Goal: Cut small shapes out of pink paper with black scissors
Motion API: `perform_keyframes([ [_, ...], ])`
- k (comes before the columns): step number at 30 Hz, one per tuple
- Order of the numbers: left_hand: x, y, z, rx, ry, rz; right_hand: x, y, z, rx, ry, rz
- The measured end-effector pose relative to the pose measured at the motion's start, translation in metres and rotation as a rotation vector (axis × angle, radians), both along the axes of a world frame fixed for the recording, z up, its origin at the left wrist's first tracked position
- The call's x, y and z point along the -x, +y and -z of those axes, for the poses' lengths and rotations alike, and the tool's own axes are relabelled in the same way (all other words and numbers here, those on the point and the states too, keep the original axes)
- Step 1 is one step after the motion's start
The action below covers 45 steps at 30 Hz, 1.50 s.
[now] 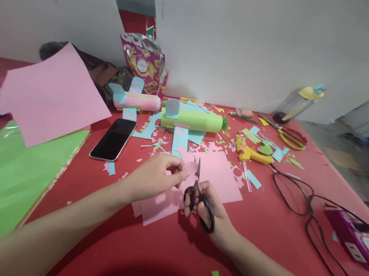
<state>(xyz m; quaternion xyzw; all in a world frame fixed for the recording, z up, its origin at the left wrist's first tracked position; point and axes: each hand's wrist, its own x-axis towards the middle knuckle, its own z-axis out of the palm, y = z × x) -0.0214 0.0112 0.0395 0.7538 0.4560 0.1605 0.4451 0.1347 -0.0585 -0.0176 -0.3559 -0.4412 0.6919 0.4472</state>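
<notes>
Head view: where is the small rounded piece of pink paper point(190, 169)?

Above the flat red counter point(111, 250), in the left hand point(157, 174), whose grip pinches it between thumb and fingers. The black-handled metal scissors point(196, 186) are right at it, blades parted; the right hand point(215, 210) has its fingers through the loops.

What could go wrong from here?

Paper that thin might flex or turn under a loose pinch, I'd judge, and a cut would wander. The left fingertips are near the blades, so a careless snip could nick one.

And underneath?

A large flat sheet of pink paper point(221, 175). Being the same colour, its outline could be confused with the piece's, or a low blade could catch it.

Further out?

A light-blue paper strip point(180, 140) sticks out from the lime-green, paper-covered cylinder point(201, 121) towards the left hand; a stray knuckle could bend it. Off to the right lies a yellow plastic glue gun point(255, 155). If hot, which I can't tell, it could burn a reaching hand, and its looped black cord point(309, 199) could snag an elbow.
</notes>
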Motion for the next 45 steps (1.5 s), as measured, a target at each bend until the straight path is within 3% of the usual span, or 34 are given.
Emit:
perform_keyframes([
  [13, 0.004, 0.002, -0.001, -0.017, -0.055, -0.072, 0.001, 0.001, 0.002, -0.013, 0.038, -0.02],
  [34, 0.007, 0.006, -0.007, -0.005, 0.095, 0.063, 0.002, 0.0, -0.001, -0.015, 0.027, -0.024],
  [45, 0.01, 0.007, -0.009, -0.009, -0.004, -0.07, 0.002, 0.001, -0.004, 0.035, -0.004, -0.035],
])
